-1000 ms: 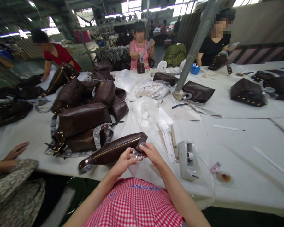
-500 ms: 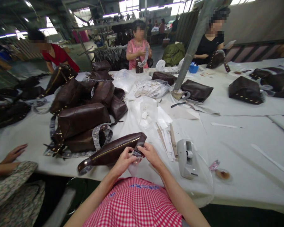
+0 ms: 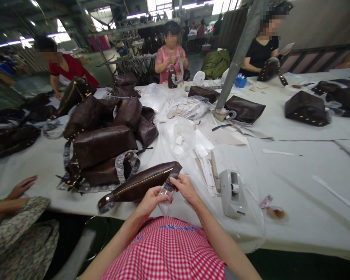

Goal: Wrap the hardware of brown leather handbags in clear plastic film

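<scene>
A dark brown leather bag with a gold zipper lies at the table's front edge, before my body. My left hand is closed on a piece of clear plastic wrap near the bag's right end. With thumb and fingers pinched, my right hand grips the bag's strap end, partly covered by the plastic. The strap's other end, with a metal stud, rests at the bag's left tip. My fingers hide part of the plastic and the strap.
Brown bags are heaped to the left. A tape dispenser stands right of my hands, near paper strips. A metal post rises from the table. A co-worker's hand rests at left; other people work across the table.
My left hand has shifted slightly down and left along the plastic, and more of the plastic shows between my hands. My right hand stays at the strap end.
</scene>
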Motion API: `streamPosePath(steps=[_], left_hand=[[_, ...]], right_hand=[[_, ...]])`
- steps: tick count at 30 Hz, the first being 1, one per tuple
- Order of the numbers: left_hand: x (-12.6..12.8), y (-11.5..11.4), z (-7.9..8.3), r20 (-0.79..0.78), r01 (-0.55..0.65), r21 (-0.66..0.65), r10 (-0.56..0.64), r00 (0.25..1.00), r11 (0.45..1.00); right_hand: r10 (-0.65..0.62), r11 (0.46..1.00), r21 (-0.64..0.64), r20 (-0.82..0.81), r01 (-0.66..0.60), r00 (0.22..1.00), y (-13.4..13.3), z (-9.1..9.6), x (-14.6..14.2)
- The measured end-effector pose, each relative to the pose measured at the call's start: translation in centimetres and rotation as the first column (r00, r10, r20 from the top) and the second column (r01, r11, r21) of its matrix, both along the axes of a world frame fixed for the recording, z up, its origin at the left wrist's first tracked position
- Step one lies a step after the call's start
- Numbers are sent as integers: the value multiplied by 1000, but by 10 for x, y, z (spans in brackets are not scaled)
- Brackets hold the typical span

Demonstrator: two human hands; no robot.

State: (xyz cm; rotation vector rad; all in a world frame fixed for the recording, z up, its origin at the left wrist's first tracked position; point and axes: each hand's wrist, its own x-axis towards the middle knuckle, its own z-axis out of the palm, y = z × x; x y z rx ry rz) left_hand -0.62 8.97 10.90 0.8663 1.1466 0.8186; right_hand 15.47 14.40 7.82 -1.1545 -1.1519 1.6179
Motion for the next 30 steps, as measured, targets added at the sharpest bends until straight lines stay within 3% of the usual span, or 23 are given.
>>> streamPosePath(steps=[9, 15, 20, 26, 30], left_hand=[[2, 3, -1, 181, 53, -87, -36, 983, 995], [1, 6, 2, 203, 23, -168, 11, 979, 986], [8, 11, 9, 147, -35, -59, 43, 988, 998], [17, 14, 14, 96, -39, 17, 37, 995, 999], [19, 14, 12, 89, -32, 42, 28, 996, 999]], right_hand=[[34, 999, -8, 33, -34, 999, 1, 3, 2], [91, 974, -202, -69, -104, 993, -14, 9, 20], [76, 990, -121, -26, -79, 997, -32, 12, 22], [-75, 997, -4, -106, 75, 992, -36, 16, 9], [-182, 979, 96, -7, 182, 983, -37, 10, 10]])
